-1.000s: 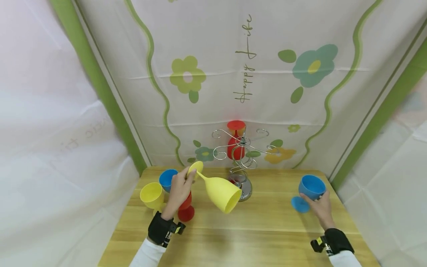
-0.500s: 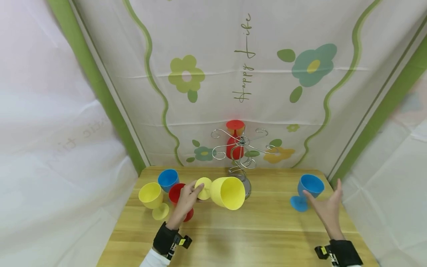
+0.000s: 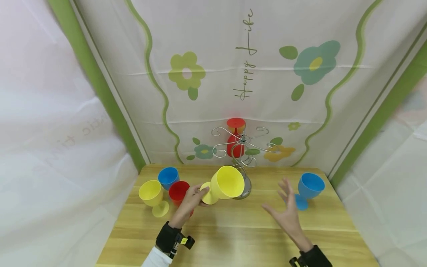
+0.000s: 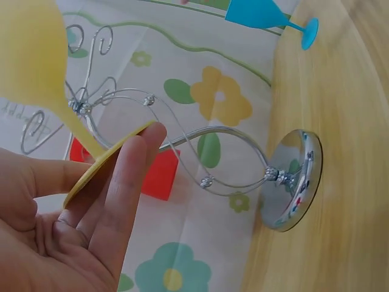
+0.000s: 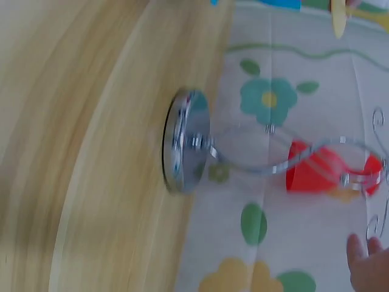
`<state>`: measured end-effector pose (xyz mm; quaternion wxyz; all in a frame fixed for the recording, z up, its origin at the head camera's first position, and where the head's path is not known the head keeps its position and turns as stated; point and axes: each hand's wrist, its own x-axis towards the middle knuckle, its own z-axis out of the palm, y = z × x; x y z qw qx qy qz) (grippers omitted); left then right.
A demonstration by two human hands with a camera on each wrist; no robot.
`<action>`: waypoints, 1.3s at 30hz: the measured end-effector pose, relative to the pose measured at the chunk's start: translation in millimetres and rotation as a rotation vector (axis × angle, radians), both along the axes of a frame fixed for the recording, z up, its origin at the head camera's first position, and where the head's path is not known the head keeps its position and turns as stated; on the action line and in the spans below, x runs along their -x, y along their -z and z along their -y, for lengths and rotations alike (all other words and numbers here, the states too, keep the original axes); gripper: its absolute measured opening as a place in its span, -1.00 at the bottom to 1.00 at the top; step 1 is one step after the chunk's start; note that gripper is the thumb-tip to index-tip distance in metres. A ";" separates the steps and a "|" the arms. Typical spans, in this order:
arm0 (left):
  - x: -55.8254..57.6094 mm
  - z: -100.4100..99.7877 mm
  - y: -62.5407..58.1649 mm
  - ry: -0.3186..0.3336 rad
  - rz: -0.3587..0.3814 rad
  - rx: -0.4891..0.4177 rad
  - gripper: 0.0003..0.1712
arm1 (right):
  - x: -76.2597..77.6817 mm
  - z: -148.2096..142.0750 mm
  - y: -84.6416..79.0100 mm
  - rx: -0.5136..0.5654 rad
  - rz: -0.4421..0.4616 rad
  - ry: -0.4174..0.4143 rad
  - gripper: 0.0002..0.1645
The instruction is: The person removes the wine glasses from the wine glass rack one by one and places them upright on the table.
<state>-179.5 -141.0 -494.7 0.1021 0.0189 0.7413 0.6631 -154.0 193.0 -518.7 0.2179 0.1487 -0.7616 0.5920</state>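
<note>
In the head view my left hand point(image 3: 191, 203) holds a yellow goblet point(image 3: 228, 183) by its round foot, the bowl tilted with its mouth toward the camera. The left wrist view shows fingers and thumb pinching the edge of that foot point(image 4: 103, 167). The goblet is in front of a chrome wire rack point(image 3: 247, 187), where a red goblet point(image 3: 235, 146) hangs upside down at the back. My right hand point(image 3: 288, 217) is spread and holds nothing, between the rack and an upright blue goblet point(image 3: 311, 185). Only its fingertips point(image 5: 358, 261) enter the right wrist view.
On the table's left stand a yellow goblet point(image 3: 151, 193), a blue goblet point(image 3: 168, 177) and a red goblet point(image 3: 179, 190), the red one partly behind my left hand. Curled wire arms point(image 3: 220, 152) stick out from the rack. A printed cloth point(image 3: 200, 111) rises behind the wooden table point(image 3: 240, 233).
My right hand has let go of the blue goblet and moved left, fingers spread. My left hand has turned the yellow goblet from mouth-down to mouth-up, tilted.
</note>
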 end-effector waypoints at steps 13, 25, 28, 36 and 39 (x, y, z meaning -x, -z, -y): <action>-3.5 -12.0 26.4 0.201 0.051 -0.035 -0.54 | -2.0 60.2 -4.4 0.234 0.067 -0.558 0.31; -14.0 -22.2 32.0 0.225 0.083 0.022 -0.54 | -8.0 67.2 -6.1 0.265 0.145 -0.532 0.17; -13.7 -21.6 30.9 0.250 0.099 0.035 -0.51 | -6.9 61.5 -5.3 0.255 0.159 -0.481 0.11; -5.3 -13.4 17.7 0.213 -0.080 0.128 -0.47 | -2.2 25.2 -1.9 0.227 0.220 -0.258 0.07; -4.4 -9.5 9.3 0.139 -0.205 0.223 -0.48 | -3.9 2.7 1.1 0.175 0.260 -0.107 0.07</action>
